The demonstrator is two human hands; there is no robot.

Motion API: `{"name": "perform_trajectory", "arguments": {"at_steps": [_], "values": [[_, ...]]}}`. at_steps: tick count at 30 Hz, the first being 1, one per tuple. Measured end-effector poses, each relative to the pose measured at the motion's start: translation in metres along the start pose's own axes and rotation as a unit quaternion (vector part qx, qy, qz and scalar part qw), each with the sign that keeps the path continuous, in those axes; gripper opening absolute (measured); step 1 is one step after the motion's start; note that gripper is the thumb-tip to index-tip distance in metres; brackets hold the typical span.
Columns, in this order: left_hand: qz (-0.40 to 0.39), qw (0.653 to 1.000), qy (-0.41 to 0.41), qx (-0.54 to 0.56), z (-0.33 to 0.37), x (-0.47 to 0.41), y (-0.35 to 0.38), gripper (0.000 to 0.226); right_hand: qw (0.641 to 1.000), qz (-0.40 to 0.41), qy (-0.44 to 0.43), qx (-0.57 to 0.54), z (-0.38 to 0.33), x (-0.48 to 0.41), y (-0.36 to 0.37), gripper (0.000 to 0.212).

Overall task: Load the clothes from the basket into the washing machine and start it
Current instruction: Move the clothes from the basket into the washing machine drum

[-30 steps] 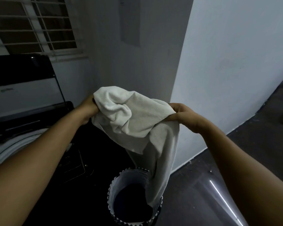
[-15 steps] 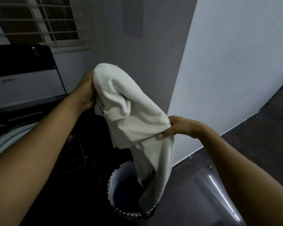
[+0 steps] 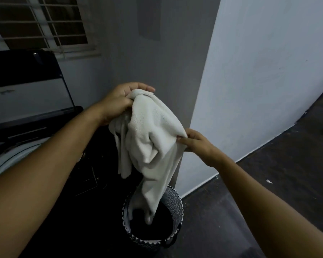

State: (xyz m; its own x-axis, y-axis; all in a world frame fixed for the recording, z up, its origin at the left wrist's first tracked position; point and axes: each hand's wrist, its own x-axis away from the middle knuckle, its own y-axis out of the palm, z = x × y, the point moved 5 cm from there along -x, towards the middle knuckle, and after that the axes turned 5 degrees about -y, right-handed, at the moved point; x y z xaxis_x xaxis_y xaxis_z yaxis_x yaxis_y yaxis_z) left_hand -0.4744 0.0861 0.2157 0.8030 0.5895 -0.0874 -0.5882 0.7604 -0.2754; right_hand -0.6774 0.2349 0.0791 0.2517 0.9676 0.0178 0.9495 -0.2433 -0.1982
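Note:
A white towel-like cloth (image 3: 153, 144) hangs in the air over a round basket (image 3: 172, 202) with a zigzag pattern, and its lower end dips into the basket's dark inside. My left hand (image 3: 117, 101) grips the bunched top of the cloth. My right hand (image 3: 196, 144) pinches its right edge lower down. The top-loading washing machine (image 3: 17, 155) stands at the left with its dark lid (image 3: 22, 67) raised; only a pale curve of its opening shows behind my left forearm.
A white wall corner (image 3: 203, 108) stands right behind the basket. Dark floor (image 3: 268, 183) stretches to the right. A barred window (image 3: 45, 25) sits above the machine. A dark wire rack (image 3: 90, 175) lies between machine and basket.
My left hand has dropped lower and shifted toward the middle with the cloth's top. My right hand slid down along the cloth's edge, so the cloth hangs more steeply into the basket.

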Motion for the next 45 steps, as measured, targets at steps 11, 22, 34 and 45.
{"name": "perform_trajectory", "arguments": {"at_steps": [11,22,34,45], "values": [[0.032,0.9,-0.144,-0.411,-0.075,0.021,-0.019,0.035,0.988,0.122,-0.085,-0.047,-0.068,-0.018,-0.016,0.026],[0.167,0.833,-0.112,-0.515,-0.076,0.013,-0.045,0.028,0.89,0.184,-0.162,0.384,-0.087,-0.008,-0.042,0.038],[0.156,0.891,-0.098,-0.414,-0.086,0.02,-0.04,0.038,0.958,0.062,-0.07,0.273,-0.039,-0.013,-0.023,0.024],[0.064,0.99,-0.047,-0.118,-0.082,0.005,0.068,0.11,0.968,0.088,-0.165,0.17,-0.112,-0.028,0.029,0.011]]}}
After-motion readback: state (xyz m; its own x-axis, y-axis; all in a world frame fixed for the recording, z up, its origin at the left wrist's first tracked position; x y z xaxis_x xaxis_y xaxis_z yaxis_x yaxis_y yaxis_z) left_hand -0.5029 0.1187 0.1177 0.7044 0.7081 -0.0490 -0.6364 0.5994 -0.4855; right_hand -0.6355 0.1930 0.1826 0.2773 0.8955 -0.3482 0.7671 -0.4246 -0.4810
